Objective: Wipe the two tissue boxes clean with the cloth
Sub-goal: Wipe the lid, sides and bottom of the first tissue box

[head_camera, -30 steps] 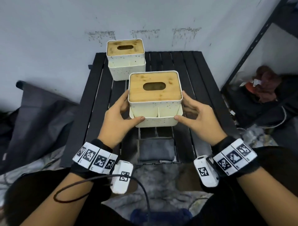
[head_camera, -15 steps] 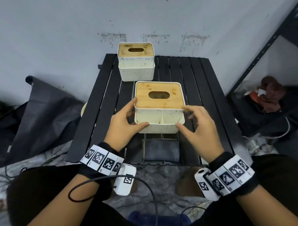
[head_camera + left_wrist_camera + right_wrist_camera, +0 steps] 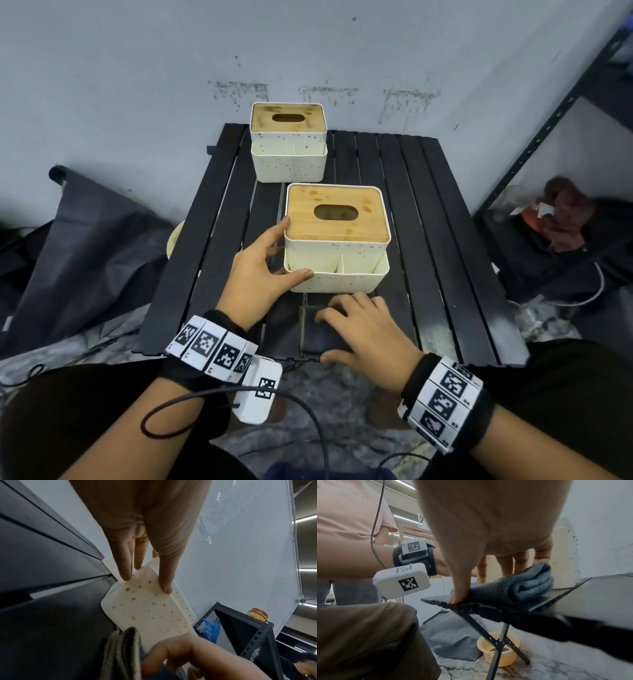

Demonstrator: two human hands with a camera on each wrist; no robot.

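our right hand [image 3: 363, 337] curls round the cloth [image 3: 313, 334] at the near edge of the table [image 3: 445, 240], probably soft and light, best taken across its fold; our left hand [image 3: 260, 274] pinches the near box [image 3: 337, 233].

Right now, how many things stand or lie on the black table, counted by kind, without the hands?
Tissue boxes: 2 (near tissue box, far tissue box)
Folded cloth: 1
Total: 3
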